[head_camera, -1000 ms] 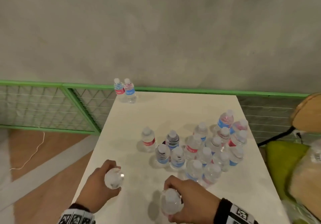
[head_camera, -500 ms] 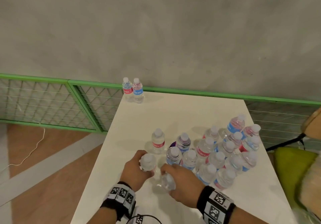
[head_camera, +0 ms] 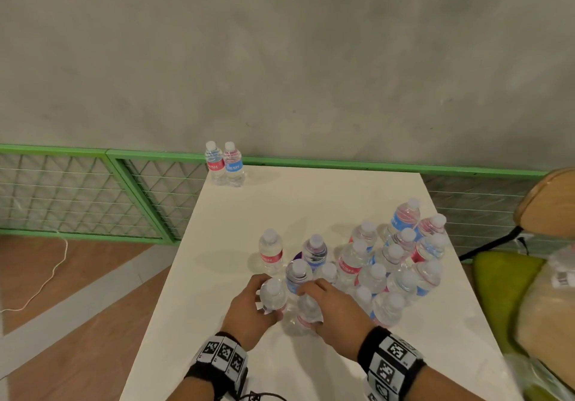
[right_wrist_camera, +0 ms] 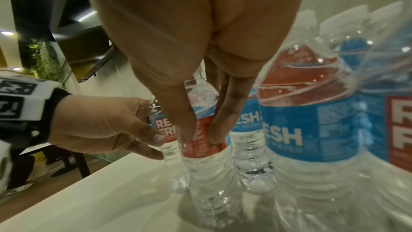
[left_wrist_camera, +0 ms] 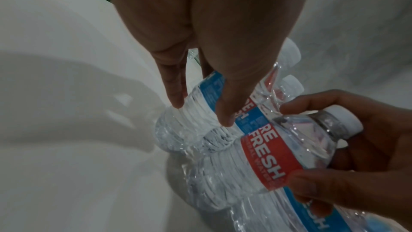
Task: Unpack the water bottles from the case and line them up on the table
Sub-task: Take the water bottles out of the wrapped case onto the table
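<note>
On table point(head_camera: 311, 201): each hand grips 1 bottle, side by side.

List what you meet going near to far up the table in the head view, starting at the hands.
left hand and right hand, each gripping a bottle → cluster of standing bottles → bare stretch of table → pair of bottles at the far left corner → green railing → grey wall

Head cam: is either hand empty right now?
No. The left hand and the right hand each hold a bottle upright on the table.
</note>
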The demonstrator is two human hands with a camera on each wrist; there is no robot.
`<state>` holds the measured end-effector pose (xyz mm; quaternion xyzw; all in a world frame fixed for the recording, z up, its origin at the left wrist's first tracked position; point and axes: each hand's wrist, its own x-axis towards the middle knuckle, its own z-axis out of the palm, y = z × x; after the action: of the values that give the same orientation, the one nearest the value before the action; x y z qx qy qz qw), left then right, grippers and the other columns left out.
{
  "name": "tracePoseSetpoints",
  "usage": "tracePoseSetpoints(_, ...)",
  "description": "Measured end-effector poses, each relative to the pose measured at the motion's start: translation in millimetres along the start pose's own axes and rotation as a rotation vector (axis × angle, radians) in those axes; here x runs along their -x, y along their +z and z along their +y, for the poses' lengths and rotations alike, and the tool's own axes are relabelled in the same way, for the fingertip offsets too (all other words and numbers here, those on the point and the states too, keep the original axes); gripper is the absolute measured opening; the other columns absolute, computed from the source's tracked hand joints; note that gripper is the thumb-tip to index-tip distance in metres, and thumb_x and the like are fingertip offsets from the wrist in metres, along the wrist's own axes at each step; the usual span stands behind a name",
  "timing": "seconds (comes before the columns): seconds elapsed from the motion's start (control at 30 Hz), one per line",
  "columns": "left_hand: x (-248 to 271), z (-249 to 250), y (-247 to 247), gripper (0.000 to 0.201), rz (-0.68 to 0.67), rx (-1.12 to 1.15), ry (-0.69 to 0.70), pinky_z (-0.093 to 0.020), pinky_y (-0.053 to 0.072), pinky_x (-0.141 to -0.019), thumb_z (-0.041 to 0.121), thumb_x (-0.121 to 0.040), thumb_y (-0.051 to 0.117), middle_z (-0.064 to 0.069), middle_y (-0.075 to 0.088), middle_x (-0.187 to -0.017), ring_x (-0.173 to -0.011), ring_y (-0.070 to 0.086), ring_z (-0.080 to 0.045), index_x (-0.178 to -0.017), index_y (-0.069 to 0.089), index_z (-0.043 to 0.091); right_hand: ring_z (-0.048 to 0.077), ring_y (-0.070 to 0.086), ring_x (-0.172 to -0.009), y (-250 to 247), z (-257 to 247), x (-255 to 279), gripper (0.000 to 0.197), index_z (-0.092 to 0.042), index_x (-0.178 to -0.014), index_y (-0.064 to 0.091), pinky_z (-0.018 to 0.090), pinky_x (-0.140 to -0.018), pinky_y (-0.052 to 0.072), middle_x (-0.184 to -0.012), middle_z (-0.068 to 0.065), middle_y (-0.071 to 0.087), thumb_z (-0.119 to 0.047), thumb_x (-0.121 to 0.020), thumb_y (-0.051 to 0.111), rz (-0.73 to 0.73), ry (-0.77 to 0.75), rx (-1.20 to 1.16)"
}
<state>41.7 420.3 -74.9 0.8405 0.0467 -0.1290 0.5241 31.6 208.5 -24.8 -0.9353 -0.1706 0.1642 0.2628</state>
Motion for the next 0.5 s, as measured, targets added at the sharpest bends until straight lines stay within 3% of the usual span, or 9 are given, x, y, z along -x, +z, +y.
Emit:
tracePoseSetpoints(0.1,5.8,3.7,4.0,0.061,-0.022,0.010,-0.006,-0.022,0.057,-0.076,0.009,-0.066,0.080,0.016,0.064,-0.110,-0.100,0.064,-0.010,-0.109,0.053,0.042,0.019,0.059,-0.105,-0.8,4.9,2.7,0.059,-0.039,-0.128,0.042,0.032,-0.089,0.050,-0.131,-0.013,0.045,-0.018,-0.079,0.067,0.025,-0.010,-0.009)
tracePoseSetpoints(0.17,10.2,8.8,3.4,0.061,-0.031,0.001,-0.009,-0.017,0.055,-0.073,0.002,-0.069,0.073,0.015,0.062,-0.115,-0.101,0.065,-0.013,-0.111,0.052,0.040,0.015,0.059,-0.105,-4.3,5.2,7.6,0.059,-0.039,-0.132,0.041,0.027,-0.090,0.049,-0.134,-0.016,0.043,-0.025,-0.080,0.067,0.052,-0.028,-0.032)
tracePoseSetpoints(0.27,18.4,22.0,-4.4,0.067,0.047,-0.046,0.023,-0.017,0.053,-0.071,-0.012,-0.070,0.057,0.015,0.058,-0.121,-0.100,0.064,-0.013,-0.115,0.051,0.038,-0.001,0.054,-0.079,-18.7,5.3,22.1,0.054,-0.041,-0.130,0.043,0.015,-0.080,0.044,-0.130,-0.024,0.043,-0.033,-0.082,0.067,0.115,-0.063,-0.105)
tracePoseSetpoints(0.33,26.2,38.5,-11.2,0.068,0.164,-0.049,0.096,-0.021,0.053,-0.072,-0.018,-0.071,0.051,0.016,0.058,-0.120,-0.103,0.061,-0.013,-0.111,0.053,0.037,0.003,0.056,-0.069,-33.2,9.5,37.9,0.042,-0.042,-0.120,0.050,0.015,-0.074,0.046,-0.120,-0.026,0.048,-0.034,-0.083,0.068,0.148,-0.071,-0.180)
tracePoseSetpoints(0.4,36.6,64.7,-14.9,0.063,0.254,-0.061,0.205,-0.021,0.052,-0.073,-0.020,-0.072,0.051,0.016,0.062,-0.113,-0.100,0.061,-0.010,-0.106,0.057,0.034,0.009,0.060,-0.069,-50.2,17.1,58.2,0.027,-0.040,-0.108,0.055,0.017,-0.069,0.049,-0.106,-0.022,0.056,-0.032,-0.085,0.066,0.183,-0.074,-0.242)
tracePoseSetpoints(0.5,52.4,115.5,-4.2,0.053,0.244,-0.051,0.375,-0.019,0.052,-0.073,-0.022,-0.074,0.053,0.009,0.069,-0.096,-0.090,0.066,-0.011,-0.097,0.064,0.024,0.012,0.060,-0.070,-75.7,39.9,95.0,0.015,-0.037,-0.098,0.061,0.022,-0.067,0.052,-0.088,-0.016,0.064,-0.027,-0.087,0.064,0.277,-0.040,-0.305)
